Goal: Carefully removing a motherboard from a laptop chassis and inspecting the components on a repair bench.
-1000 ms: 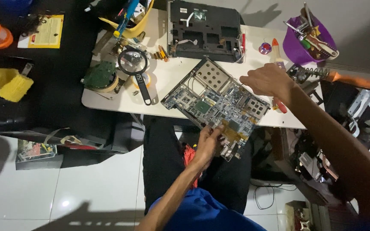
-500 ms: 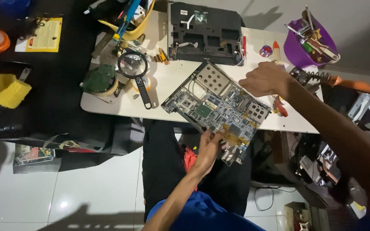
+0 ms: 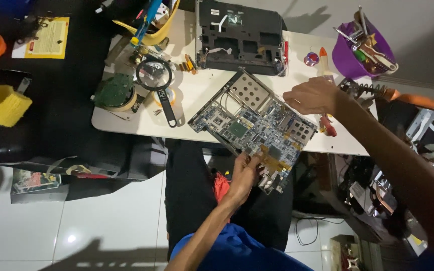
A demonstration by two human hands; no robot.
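From the head camera, the large blue-green laptop circuit board (image 3: 254, 125) with its perforated metal plate lies tilted across the near edge of the cream-white worktable (image 3: 197, 98), its lower corner hanging past the rim over the person's lap. The left hand (image 3: 244, 173) comes up from below and pinches that overhanging corner, thumb on top beside the orange flex strips and fingers curled underneath, so the board sits above and ahead of this grip and most of its weight rests on the table. The right hand (image 3: 312, 95) hovers over the board's far right edge with its fingers curled loosely downward; whether they press on the board or pinch some small part, I cannot tell. To handle the board well, I judge it should be held by its edges only, kept level with the lower grip steady, and the fingertips kept off the chips and the flex strips. Just beyond it stand a black plastic laptop base shell (image 3: 239, 35), a black-rimmed magnifying glass (image 3: 155, 76) to the left, and a purple plastic bowl of tools (image 3: 360, 50) at the far right.
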